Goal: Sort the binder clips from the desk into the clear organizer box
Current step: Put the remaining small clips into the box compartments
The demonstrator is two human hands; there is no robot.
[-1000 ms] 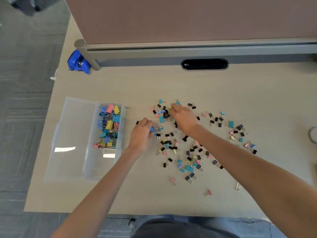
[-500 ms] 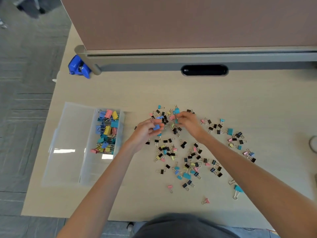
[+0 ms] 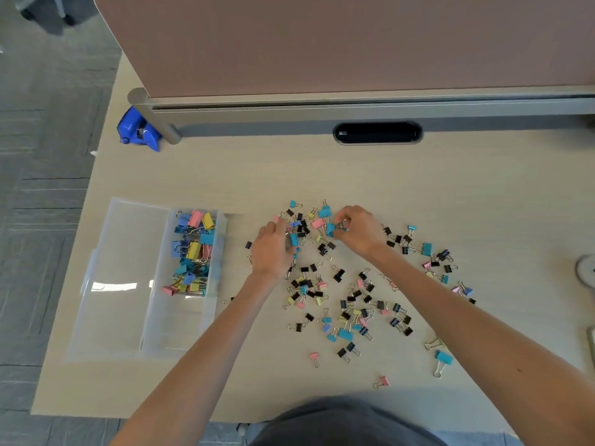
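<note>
Change since half a second ago: both hands have shifted slightly toward the far edge of the surface [image 3: 418, 175], staying over the same scatter.

Right hand [image 3: 359, 231]: grip pinched on a teal binder clip [image 3: 331, 229] at the far side of the pile.

Left hand [image 3: 273, 249]: fingers curled low over a teal clip [image 3: 293, 239]; whether it is gripped, I cannot tell.

Loose clips [image 3: 347, 304]: many, mid-surface, mostly black and small.

Clear organizer box [image 3: 128, 284]: near the left edge; larger coloured clips [image 3: 193, 252] fill one far compartment.

Risks, as judged: wire handles tangle, so a lifted clip may drag neighbours; a weak pinch may drop it short of the box; small clips may get swept off the near edge.
</note>
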